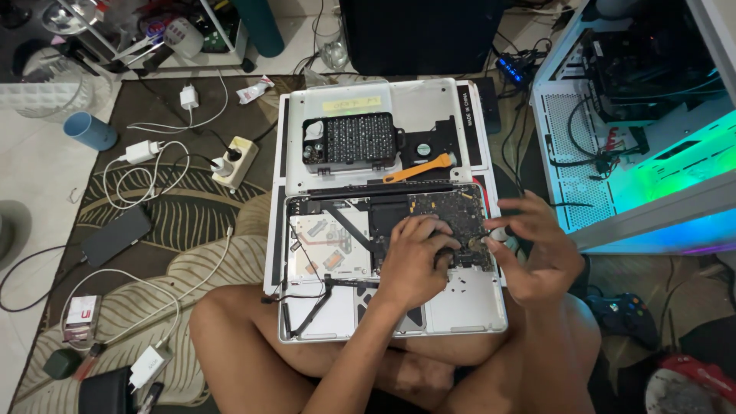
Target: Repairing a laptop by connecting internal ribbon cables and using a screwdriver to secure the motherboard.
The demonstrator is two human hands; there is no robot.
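- Here, the opened laptop [468, 307] lies across the person's lap, its dark circuit board [452, 211] exposed
- left hand [418, 264] presses on the board, fingers curled down; whether it clasps anything cannot be told
- right hand [537, 249] at the board's right edge, fingertips pinched on a small part
- orange pry tool [418, 169] lies on the removed bottom cover [414, 100], beside the screwdriver bit case [349, 139]

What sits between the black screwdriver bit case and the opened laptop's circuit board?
In the head view, an orange pry tool lies between the bit case and circuit board.

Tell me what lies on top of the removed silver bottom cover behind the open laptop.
On the bottom cover lie a black screwdriver bit case, a small black fan and an orange pry tool. What is under them is hidden.
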